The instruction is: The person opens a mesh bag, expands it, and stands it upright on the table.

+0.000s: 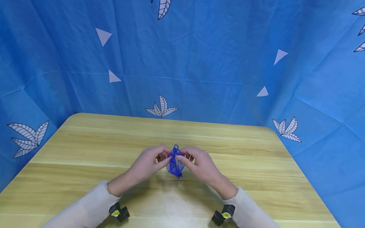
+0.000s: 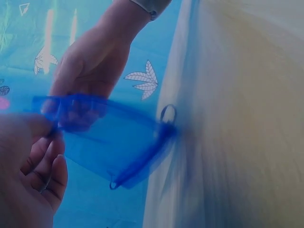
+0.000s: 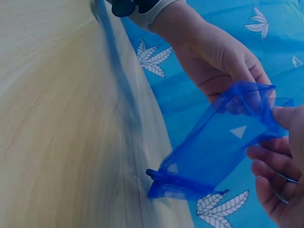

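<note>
A sheer blue drawstring pouch (image 1: pixel 175 167) is held up over the middle of the table between both hands. My left hand (image 1: pixel 146 163) pinches one side of it between thumb and fingers, and my right hand (image 1: pixel 199 163) pinches the opposite side. In the left wrist view the mesh pouch (image 2: pixel 109 137) hangs spread out, with a small cord loop (image 2: pixel 169 113) at its gathered end. Fingers of the other hand show through the thin fabric. The right wrist view has the pouch (image 3: pixel 213 142) stretching from the pinched edge to its bunched end.
A light wood-grain table (image 1: pixel 242 177) extends around the hands. Behind and beside it hangs a blue curtain (image 1: pixel 199 57) with white leaf and triangle prints. Small black devices (image 1: pixel 119 212) are strapped at both wrists, over pale sleeves (image 1: pixel 88 205).
</note>
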{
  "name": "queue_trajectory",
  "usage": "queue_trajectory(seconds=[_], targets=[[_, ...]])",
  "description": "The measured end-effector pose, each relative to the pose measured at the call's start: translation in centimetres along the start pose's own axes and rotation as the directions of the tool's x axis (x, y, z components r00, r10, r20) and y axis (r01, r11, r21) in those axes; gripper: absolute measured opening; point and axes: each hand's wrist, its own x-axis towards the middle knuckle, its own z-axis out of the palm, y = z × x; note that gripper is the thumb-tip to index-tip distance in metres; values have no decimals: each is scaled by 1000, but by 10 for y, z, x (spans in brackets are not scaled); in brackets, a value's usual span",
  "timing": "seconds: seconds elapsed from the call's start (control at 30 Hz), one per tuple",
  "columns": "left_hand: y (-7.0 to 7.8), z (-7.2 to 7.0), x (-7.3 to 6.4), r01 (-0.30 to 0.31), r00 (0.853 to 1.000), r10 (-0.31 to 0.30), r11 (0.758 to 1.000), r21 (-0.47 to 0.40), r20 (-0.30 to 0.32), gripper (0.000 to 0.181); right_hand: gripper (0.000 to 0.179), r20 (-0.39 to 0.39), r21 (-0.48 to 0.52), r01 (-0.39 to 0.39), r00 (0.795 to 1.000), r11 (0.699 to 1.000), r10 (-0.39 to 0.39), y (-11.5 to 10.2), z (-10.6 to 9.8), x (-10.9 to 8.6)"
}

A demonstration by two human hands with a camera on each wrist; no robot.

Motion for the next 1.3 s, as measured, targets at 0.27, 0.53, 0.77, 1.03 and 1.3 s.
queue_trajectory(seconds=[0.27,0.53,0.77,1.03,1.3], targets=[[2,0,-2,-11,1000,11,1000,9,12,10,11,43,-83,38,998,996,-34,1,3,-2],[1,-1,-1,27,1000,-26,999,-29,16,9,9,-12,-60,-37,999,998,37,0,1,-3],[0,-4,-1,145,987,-133,981,-131,91,23,9,4,-56,-2,1000,998,2,1,3,-3],[4,-4,0,125,987,-113,985,-117,111,20,9,56,-122,17,998,992,-10,-3,6,-4],[5,-3,-1,94,990,-84,992,-80,116,22,10,57,-130,29,998,991,-22,-4,8,-5]])
